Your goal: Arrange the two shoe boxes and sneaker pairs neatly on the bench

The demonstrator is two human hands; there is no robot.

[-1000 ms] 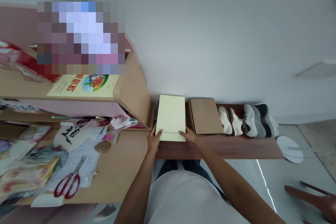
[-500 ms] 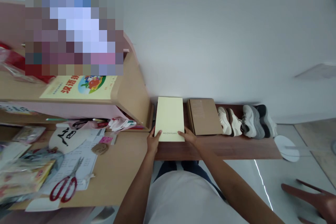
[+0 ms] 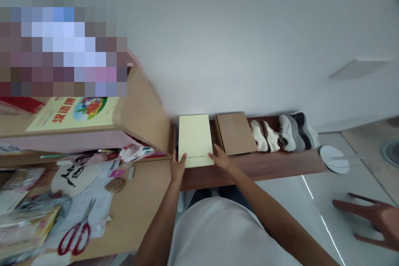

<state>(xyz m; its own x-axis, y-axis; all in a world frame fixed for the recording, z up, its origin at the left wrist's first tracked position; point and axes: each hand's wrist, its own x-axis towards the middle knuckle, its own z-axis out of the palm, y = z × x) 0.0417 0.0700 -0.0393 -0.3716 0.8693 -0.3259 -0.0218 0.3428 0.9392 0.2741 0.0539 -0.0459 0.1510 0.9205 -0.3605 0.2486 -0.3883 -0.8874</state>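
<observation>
A pale yellow box (image 3: pixel 195 139) lies flat on a dark wooden shelf (image 3: pixel 264 166) against the white wall. My left hand (image 3: pixel 177 167) grips its near left corner, thumb on the lid. My right hand (image 3: pixel 220 159) holds the near right corner, fingers curled at the edge. A brown cardboard box (image 3: pixel 235 133) lies just right of the yellow one.
Two pairs of sneakers (image 3: pixel 283 135) stand further right on the shelf. At left, a desk (image 3: pixel 140 199) holds red scissors (image 3: pixel 75 235), papers and a yellow book (image 3: pixel 73 112). A white disc (image 3: pixel 334 159) lies on the floor. Another person's hand (image 3: pixel 370 218) shows at lower right.
The view has swung slightly right, so everything sits further left in the picture. Both hands stay on the yellow box at the same corners. The other person's hand has crept leftward.
</observation>
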